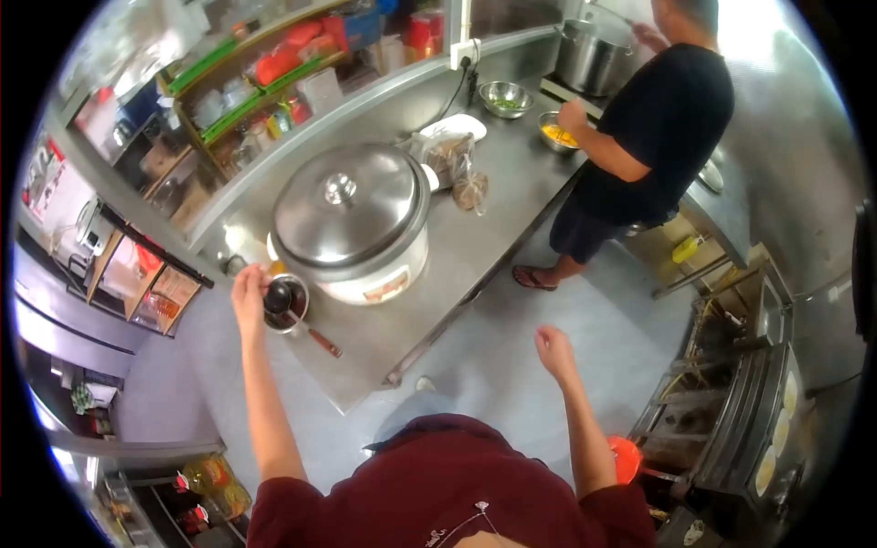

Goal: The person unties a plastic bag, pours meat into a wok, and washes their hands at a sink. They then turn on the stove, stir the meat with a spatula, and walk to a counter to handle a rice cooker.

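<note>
My left hand (248, 297) is at the near left end of the steel counter, its fingers closed at the side of a small metal pot (301, 318). A round black ladle-like scoop (279, 297) sits at the pot's mouth, right beside my fingers. What the fingers grip is hidden. A brown wooden handle (325, 343) sticks out from the pot over the counter. Just behind stands a large white rice cooker (393, 274) with a domed steel lid (343, 205). My right hand (553, 347) hangs in the air over the floor, fingers curled, with nothing visible in them.
A person in black (671, 119) stands at the counter's (493, 224) far end, by a bowl of yellow food (557, 135) and a large stockpot (592, 59). Bagged brown food (448, 157) and a bowl of greens (505, 100) lie nearer. A red bucket (625, 458) is low right.
</note>
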A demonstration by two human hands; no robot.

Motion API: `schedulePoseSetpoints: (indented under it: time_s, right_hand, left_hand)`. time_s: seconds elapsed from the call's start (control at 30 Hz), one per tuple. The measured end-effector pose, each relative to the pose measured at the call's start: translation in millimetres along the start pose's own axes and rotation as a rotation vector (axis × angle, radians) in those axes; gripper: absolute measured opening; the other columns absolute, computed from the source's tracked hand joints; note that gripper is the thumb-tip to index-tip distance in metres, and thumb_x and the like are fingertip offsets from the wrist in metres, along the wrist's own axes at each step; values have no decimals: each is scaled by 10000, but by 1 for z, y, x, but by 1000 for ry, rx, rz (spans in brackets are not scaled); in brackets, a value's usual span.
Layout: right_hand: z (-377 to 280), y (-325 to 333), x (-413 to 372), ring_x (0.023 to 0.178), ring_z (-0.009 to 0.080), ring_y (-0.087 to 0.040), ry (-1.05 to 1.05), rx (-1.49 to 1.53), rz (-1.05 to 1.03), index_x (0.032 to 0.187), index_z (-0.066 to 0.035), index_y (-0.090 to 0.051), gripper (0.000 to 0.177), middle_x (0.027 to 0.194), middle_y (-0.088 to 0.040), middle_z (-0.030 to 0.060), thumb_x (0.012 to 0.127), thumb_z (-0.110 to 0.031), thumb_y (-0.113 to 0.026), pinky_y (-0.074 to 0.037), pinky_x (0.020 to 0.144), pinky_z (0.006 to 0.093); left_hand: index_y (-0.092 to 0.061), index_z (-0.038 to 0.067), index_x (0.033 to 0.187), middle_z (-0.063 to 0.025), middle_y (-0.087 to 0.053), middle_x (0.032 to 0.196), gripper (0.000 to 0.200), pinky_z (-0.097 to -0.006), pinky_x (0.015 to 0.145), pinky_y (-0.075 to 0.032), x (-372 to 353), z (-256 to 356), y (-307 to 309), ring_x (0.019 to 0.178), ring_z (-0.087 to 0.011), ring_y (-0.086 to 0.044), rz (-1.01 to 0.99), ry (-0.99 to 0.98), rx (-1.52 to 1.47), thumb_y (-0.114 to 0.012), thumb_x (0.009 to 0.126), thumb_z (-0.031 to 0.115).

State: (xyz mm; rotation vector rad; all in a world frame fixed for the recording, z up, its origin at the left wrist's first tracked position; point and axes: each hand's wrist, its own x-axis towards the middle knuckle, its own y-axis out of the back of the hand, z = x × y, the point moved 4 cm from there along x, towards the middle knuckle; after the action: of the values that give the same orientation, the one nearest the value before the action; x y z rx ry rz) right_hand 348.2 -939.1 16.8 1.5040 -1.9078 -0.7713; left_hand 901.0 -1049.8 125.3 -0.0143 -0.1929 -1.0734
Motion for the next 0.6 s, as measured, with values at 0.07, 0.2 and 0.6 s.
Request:
schedulePoseSetpoints:
  time_s: [0.07,0.2,0.6]
  right_hand:
    - [-34,5,60,615,281,-551,65,156,40,838,8,-570,139,688,-568,154,773,-114,-554,-430,567,342]
    - [-90,8,184,540,211,-518,201,251,78,849,16,-571,174,637,-552,140,776,-142,-570,-417,527,308]
    - [-116,-27,604,617,211,-576,255,460,126,883,7,-584,311,689,-607,131,731,-259,-639,-452,603,307]
  left_hand:
    - [-532,31,1034,-4,-557,842,272,-186,608,-387,19,-13,7,740,-69,-498,17,69,55,-498,856,234]
    - [-481,33,1115,-29,-537,955,354,-214,665,-386,36,-35,10,839,-107,-496,75,221,185,-506,849,265]
    - [-399,13,1232,-121,-496,1161,585,-319,844,-371,-21,1,-41,1007,-218,-501,327,655,152,-405,859,464]
